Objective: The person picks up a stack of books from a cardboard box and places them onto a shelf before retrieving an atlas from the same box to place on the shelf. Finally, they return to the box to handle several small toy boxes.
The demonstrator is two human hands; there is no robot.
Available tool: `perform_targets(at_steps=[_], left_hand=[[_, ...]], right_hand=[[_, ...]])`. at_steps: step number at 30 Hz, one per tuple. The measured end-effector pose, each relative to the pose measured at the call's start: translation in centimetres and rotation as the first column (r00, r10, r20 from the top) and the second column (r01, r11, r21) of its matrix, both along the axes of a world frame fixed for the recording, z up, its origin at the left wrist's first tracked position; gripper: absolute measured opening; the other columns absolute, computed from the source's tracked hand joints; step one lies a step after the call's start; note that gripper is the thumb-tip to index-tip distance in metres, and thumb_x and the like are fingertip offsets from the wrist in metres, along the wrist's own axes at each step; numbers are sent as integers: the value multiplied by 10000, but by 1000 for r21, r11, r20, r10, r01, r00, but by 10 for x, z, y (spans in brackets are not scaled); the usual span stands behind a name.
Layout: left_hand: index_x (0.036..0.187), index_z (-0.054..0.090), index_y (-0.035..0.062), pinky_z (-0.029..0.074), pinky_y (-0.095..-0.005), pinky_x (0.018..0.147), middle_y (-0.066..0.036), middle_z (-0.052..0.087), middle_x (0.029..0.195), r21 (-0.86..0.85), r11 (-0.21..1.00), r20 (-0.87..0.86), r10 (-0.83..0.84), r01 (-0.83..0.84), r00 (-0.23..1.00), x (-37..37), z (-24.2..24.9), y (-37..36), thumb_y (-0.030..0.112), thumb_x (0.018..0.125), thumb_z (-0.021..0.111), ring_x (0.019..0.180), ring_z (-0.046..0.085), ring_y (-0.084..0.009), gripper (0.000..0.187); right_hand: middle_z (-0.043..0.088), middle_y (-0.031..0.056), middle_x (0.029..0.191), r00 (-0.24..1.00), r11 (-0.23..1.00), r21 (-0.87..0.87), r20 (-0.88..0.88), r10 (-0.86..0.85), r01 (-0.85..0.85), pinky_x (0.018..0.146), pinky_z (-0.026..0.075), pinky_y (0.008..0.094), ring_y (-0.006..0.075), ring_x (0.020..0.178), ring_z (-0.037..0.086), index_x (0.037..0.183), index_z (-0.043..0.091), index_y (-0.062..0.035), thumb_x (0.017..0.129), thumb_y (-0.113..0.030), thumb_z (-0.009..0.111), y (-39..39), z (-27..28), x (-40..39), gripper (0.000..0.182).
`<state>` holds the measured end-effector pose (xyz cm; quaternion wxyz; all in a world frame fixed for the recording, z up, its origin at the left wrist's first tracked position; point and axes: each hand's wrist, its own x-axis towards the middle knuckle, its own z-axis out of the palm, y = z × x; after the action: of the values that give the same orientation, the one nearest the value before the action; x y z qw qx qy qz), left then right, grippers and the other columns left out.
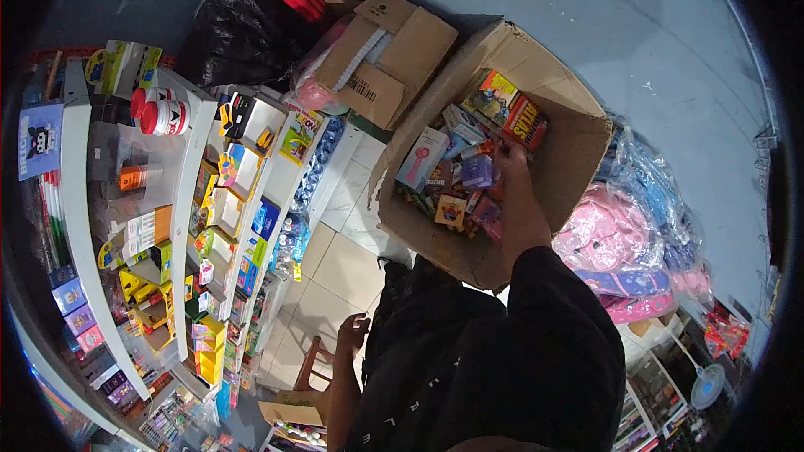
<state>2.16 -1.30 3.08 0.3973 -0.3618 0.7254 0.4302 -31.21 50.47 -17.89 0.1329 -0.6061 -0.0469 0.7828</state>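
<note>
My right hand (pixel 512 166) reaches into a large open cardboard box (pixel 569 109). Its bent fingers are at the small packages, beside a purple box (pixel 477 172) and just below a red and yellow package marked "ATLAS" (pixel 525 120); whether they grip anything is hidden. Nearby inside lie a white box with a pink picture (pixel 422 160), a light-blue and white box (pixel 463 125) and an orange box with a cartoon figure (pixel 450 210). My left hand (pixel 353 331) hangs low at my side above the tiled floor, empty, with loosely curled fingers.
White shelves (pixel 194 192) packed with stationery stand on the left. A closed carton (pixel 377 59) and a black plastic bag (pixel 239 33) sit behind. Pink plastic-wrapped bags (pixel 607 230) are right of the box. A brown stool (pixel 311 367) stands lower left.
</note>
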Motion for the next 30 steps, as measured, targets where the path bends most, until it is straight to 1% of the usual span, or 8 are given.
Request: perform_targets(at_steps=[7, 10, 13, 16, 19, 23, 27, 30], left_hand=[[1159, 614, 44, 509, -281, 710, -67, 666, 882, 8, 999, 6, 45, -45, 999, 18, -15, -7, 226, 892, 680, 748, 633, -136, 330], [1153, 618, 44, 505, -280, 715, -60, 666, 869, -11, 997, 29, 79, -79, 996, 16, 1, 1, 233, 887, 683, 743, 630, -134, 332], [1152, 622, 45, 504, -285, 730, -73, 677, 890, -25, 1000, 49, 6, -5, 999, 26, -8, -7, 242, 882, 687, 754, 634, -140, 341], [1150, 626, 46, 501, -296, 736, -90, 687, 907, -37, 999, 15, -2, 3, 1000, 41, -23, -12, 246, 881, 688, 780, 641, -139, 341], [1153, 626, 44, 501, -294, 742, -100, 692, 916, -47, 999, 22, -19, 20, 1000, 39, -21, -12, 258, 883, 686, 804, 650, -143, 349], [1170, 620, 46, 514, -303, 746, -111, 697, 937, -10, 1000, -6, 29, -29, 1000, 20, 0, 3, 302, 889, 679, 813, 663, -171, 384], [1161, 622, 47, 520, -308, 736, -113, 696, 957, -67, 997, 11, -42, 43, 999, 22, -4, 0, 296, 892, 677, 810, 667, -180, 370], [1160, 617, 35, 521, -300, 729, -105, 690, 950, -64, 997, 15, -42, 43, 999, 28, -5, -2, 285, 894, 675, 791, 664, -177, 369]], right_hand=[[566, 94, 795, 977, 988, 32, 149, -154, 151, 588, 522, 263, 172, 699, 561, 934, 547, 17, 979, -59, 442, -22, -3, -17, 137], [586, 87, 824, 999, 998, 59, -24, -32, 34, 614, 496, 260, 169, 713, 566, 970, 564, 8, 979, -77, 465, -21, -25, -8, 131], [590, 70, 817, 895, 876, -241, -51, -442, 419, 681, 482, 266, 164, 711, 559, 959, 557, 18, 967, -69, 484, -17, -16, -6, 114], [583, 56, 851, 958, 956, -53, 3, -288, 288, 718, 469, 271, 173, 742, 546, 957, 542, 28, 982, -105, 488, -26, 10, -12, 145], [578, 73, 925, 999, 989, 138, -30, -45, 49, 723, 472, 276, 188, 812, 548, 1009, 541, 19, 993, -138, 492, -29, -18, -5, 165], [575, 83, 1007, 994, 964, 243, 31, 104, -108, 716, 488, 304, 191, 874, 547, 1110, 531, 14, 971, -263, 554, -28, -36, 1, 311], [575, 88, 1015, 936, 901, 274, 199, 289, -336, 725, 522, 339, 210, 921, 558, 1198, 508, 6, 900, -394, 636, -28, -2, -2, 515], [575, 91, 1021, 957, 920, 286, 188, 220, -267, 729, 544, 323, 209, 943, 565, 1234, 500, -13, 864, -435, 671, -34, 31, -14, 587]])
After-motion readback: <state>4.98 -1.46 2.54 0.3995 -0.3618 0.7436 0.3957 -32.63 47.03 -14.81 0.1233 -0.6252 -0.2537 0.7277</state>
